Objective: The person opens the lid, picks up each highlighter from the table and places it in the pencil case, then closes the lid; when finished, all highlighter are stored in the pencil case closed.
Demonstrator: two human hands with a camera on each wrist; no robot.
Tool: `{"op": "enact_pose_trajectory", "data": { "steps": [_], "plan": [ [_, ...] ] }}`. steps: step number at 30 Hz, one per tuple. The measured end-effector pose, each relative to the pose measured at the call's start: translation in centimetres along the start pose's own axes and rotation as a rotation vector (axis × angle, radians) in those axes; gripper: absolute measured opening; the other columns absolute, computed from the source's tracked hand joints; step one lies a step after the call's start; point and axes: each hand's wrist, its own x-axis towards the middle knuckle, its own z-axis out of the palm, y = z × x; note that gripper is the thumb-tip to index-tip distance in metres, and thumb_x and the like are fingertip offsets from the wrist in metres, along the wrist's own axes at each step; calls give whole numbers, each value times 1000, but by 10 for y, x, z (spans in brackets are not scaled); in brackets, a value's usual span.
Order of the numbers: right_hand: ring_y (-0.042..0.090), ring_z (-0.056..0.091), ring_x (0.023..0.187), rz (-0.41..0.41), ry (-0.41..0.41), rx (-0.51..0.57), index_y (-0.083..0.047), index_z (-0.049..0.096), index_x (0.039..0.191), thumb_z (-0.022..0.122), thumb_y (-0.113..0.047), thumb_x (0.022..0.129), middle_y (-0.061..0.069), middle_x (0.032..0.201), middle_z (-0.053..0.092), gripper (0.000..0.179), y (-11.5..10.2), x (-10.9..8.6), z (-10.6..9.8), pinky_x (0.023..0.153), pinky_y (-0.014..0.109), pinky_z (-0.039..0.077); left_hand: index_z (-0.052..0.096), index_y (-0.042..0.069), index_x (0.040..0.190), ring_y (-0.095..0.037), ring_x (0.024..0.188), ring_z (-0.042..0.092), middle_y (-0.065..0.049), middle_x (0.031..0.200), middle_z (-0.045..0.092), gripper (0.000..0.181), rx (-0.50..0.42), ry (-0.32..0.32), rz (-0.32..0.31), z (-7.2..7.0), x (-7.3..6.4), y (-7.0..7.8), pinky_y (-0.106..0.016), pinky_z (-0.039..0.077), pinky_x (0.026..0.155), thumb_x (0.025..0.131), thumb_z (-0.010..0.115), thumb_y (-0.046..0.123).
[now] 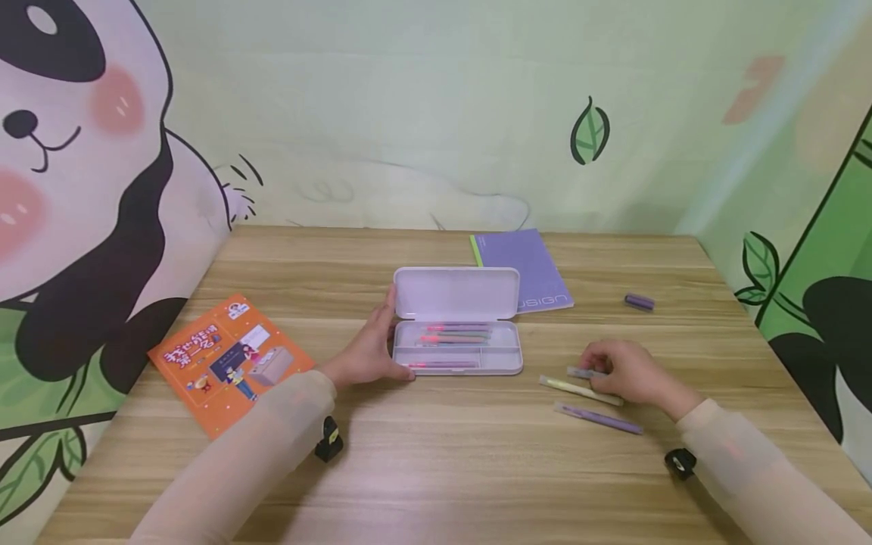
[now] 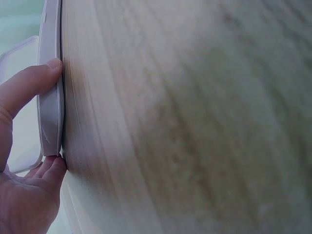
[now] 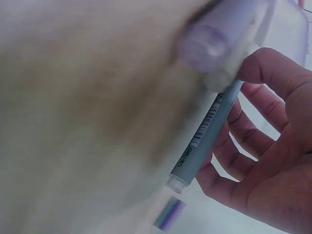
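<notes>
A white pencil case (image 1: 456, 294) lies with its lid raised, several pens (image 1: 453, 339) in its trays. My left hand (image 1: 364, 352) grips the case's left end, thumb on the front wall and fingers around the side, as the left wrist view also shows. Between the thumb and fingers of my right hand (image 1: 633, 371) is a grey-green pen (image 3: 204, 139) with a barcode label, low over the table. Just in front of that hand lies a pale yellow pen (image 1: 579, 390). Nearer the front is a purple pen (image 1: 602, 419), whose blurred end looms in the right wrist view.
Behind the case, partly covered by its lid, lies a purple notebook (image 1: 538, 272). An orange book (image 1: 228, 363) sits at the left, under the left forearm's line. A small dark purple piece (image 1: 639, 302) lies beyond the right hand. A panda-print wall backs the wooden table (image 1: 436, 469).
</notes>
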Motion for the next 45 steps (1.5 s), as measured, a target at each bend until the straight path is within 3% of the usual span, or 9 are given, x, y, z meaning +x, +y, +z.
{"op": "enact_pose_trajectory", "data": {
  "steps": [8, 19, 25, 30, 37, 45],
  "plan": [
    [11, 47, 58, -26, 29, -2, -13, 67, 90, 70, 1, 74, -1, 75, 56, 22, -18, 20, -16, 53, 22, 41, -20, 25, 153, -32, 131, 45, -21, 154, 14, 150, -5, -6, -1, 0, 0, 1, -37, 39, 111, 57, 93, 9],
    [13, 46, 63, -95, 50, -27, -12, 68, 91, 70, -2, 74, 1, 77, 56, 20, -63, 60, -27, 56, 26, 39, -20, 25, 153, -32, 132, 44, -21, 155, 12, 149, -8, -10, 9, -1, 0, 0, -37, 39, 111, 57, 93, 8],
    [16, 51, 66, -204, 71, -14, -11, 69, 87, 69, -2, 71, -1, 72, 57, 19, -93, 83, -22, 60, 26, 42, -20, 26, 152, -32, 132, 44, -21, 155, 12, 149, -5, -10, 6, -1, 1, -1, -37, 38, 111, 58, 93, 9],
    [12, 48, 61, -261, 57, 3, -10, 70, 87, 68, -1, 69, 0, 70, 57, 20, -117, 99, -9, 58, 24, 40, -20, 25, 153, -32, 131, 45, -21, 154, 14, 149, -2, -10, 8, 0, 1, -1, -38, 38, 111, 57, 93, 9],
    [13, 49, 68, -265, -31, 24, -10, 72, 89, 71, -3, 69, 1, 71, 58, 21, -141, 118, 26, 63, 24, 42, -19, 22, 153, -33, 130, 46, -22, 152, 16, 149, -6, -10, 21, 0, -1, 1, -39, 39, 111, 57, 93, 7],
    [12, 48, 70, -277, -75, -25, -11, 72, 87, 75, -8, 72, 2, 72, 62, 16, -161, 132, 60, 66, 24, 42, -18, 18, 154, -34, 130, 47, -24, 151, 17, 147, -13, -7, 54, -1, -1, 0, -39, 40, 110, 57, 93, 7]
  ]
}}
